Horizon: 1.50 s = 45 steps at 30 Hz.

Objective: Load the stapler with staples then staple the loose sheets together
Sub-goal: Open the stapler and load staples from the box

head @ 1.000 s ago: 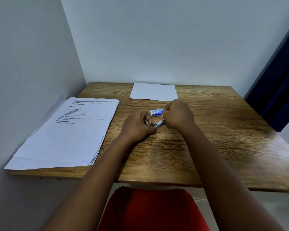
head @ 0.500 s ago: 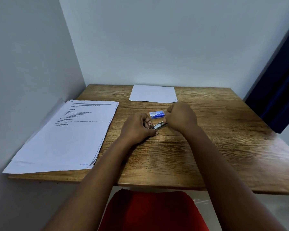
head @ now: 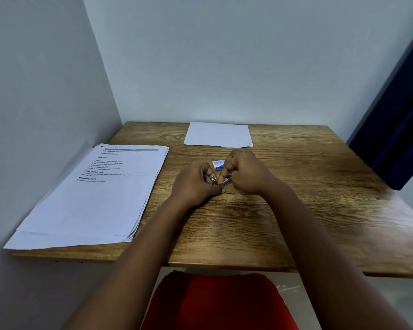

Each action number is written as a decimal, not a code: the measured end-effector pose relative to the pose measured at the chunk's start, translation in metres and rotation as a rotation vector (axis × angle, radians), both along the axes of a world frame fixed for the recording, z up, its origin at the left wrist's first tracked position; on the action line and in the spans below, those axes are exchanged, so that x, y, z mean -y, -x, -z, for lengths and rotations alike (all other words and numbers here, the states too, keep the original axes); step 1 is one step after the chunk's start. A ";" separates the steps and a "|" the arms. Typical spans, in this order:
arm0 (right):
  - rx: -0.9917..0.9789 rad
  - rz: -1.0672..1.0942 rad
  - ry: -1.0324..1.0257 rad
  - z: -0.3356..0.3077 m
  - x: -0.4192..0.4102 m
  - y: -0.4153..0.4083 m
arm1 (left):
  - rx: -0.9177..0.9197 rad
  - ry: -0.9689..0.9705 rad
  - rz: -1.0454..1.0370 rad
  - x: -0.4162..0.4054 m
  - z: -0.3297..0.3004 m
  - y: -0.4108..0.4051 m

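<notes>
- The stack of printed sheets (head: 91,196) lies at the left edge of the wooden table (head: 296,210), well apart from both hands, and its lower corner hangs a little over the table edge. The sheets look loosely fanned, so a careless pull later could make them slide apart or fall.
- The left hand (head: 196,184) rests on the table with the fingers curled around the small metal stapler (head: 225,181), which is mostly hidden between the two hands. I judge that this hand is holding it steady.
- The stapler is small and smooth, so it could slip or snap closed on a finger if the grip becomes loose while the staples go in.
- The right hand (head: 244,172) is closed like a fist, with its fingertips pinched down at the stapler. I cannot tell if it holds a strip of staples.
- If a strip is there, it could break or go in crooked, because the fingers cover the channel.
- The blue staple box (head: 218,164) lies just behind the hands, and a blank sheet (head: 218,134) lies further back.
</notes>
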State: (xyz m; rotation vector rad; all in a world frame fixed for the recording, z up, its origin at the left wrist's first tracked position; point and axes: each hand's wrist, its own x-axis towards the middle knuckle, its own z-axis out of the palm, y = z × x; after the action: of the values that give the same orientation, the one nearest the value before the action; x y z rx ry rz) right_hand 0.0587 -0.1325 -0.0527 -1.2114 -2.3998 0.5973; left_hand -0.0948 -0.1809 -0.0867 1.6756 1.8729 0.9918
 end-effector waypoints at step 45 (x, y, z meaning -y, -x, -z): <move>-0.716 0.094 0.871 0.028 -0.042 -0.041 | 0.255 0.154 0.116 -0.011 -0.006 0.000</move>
State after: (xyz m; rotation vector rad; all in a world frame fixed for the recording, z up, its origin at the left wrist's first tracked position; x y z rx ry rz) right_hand 0.1000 -0.0907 -0.0811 -1.0966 -1.4704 1.7933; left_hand -0.0945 -0.1698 -0.0809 1.4749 1.6248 0.9397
